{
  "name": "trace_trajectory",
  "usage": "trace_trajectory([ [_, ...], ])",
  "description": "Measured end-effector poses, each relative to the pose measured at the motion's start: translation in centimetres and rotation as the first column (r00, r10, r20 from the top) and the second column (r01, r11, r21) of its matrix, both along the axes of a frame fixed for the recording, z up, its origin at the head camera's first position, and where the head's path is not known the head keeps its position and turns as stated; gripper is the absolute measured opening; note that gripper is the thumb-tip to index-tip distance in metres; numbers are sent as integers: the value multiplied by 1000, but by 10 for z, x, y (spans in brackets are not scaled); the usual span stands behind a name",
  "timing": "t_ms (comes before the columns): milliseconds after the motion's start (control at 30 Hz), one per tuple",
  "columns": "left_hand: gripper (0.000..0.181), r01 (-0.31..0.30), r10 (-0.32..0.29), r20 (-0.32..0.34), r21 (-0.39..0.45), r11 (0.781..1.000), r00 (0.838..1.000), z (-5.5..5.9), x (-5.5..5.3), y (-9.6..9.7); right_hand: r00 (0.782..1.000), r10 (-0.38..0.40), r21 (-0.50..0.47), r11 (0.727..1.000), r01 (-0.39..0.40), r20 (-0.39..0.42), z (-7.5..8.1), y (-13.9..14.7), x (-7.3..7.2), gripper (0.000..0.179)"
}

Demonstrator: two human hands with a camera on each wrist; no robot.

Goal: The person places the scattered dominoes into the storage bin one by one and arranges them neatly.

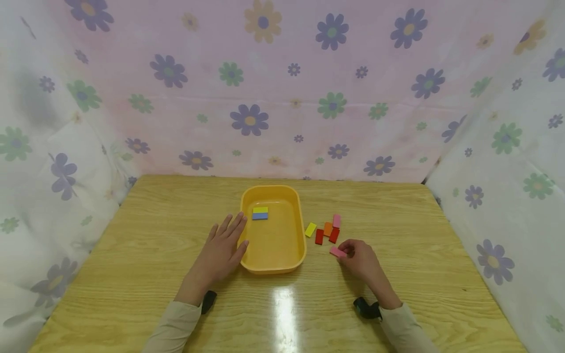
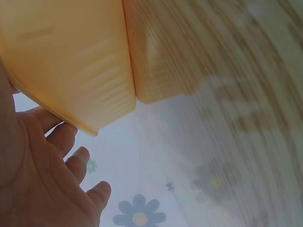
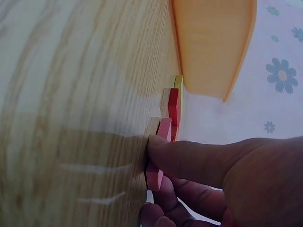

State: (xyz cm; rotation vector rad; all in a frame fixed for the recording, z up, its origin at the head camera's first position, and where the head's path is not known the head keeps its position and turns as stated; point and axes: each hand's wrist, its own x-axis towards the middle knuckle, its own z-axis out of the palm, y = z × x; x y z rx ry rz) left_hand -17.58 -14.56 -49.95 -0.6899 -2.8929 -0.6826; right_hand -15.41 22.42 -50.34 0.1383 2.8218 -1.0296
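A yellow-orange plastic tub [image 1: 273,250] stands on the table, with a yellow block [image 1: 260,210] and a blue block [image 1: 260,216] side by side inside it. My left hand [image 1: 222,250] rests on the tub's left rim, fingers extended; the left wrist view shows fingertips under that rim. To the right of the tub, my right hand [image 1: 361,257] pinches a flat pink block [image 3: 164,127] between thumb and fingers, close over the table. Just beyond it lie a yellow block [image 1: 311,230], two red blocks [image 1: 319,237], an orange block [image 1: 328,229] and another pink block [image 1: 337,220].
The wooden table [image 1: 397,211] is enclosed by flower-patterned cloth [image 1: 282,88] at the back and both sides. Dark wrist straps [image 1: 367,309] sit at both sleeve ends. Light glares off the table in front of the tub.
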Motion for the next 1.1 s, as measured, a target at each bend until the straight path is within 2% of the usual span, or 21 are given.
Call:
trace_trajectory([
  [500, 61, -2, 2, -2, -2, 1000, 1000, -2, 2, 1, 998, 29, 12, 1000, -28, -58, 2, -1, 8, 18],
  [867, 61, -3, 3, -11, -18, 1000, 1000, -2, 2, 0, 992, 2, -132, 991, -19, -130, 11, -5, 23, 19],
  [1100, 62, -2, 2, -2, -15, 1000, 1000, -4, 2, 0, 973, -47, -188, 982, 4, -224, 11, -3, 29, 21],
])
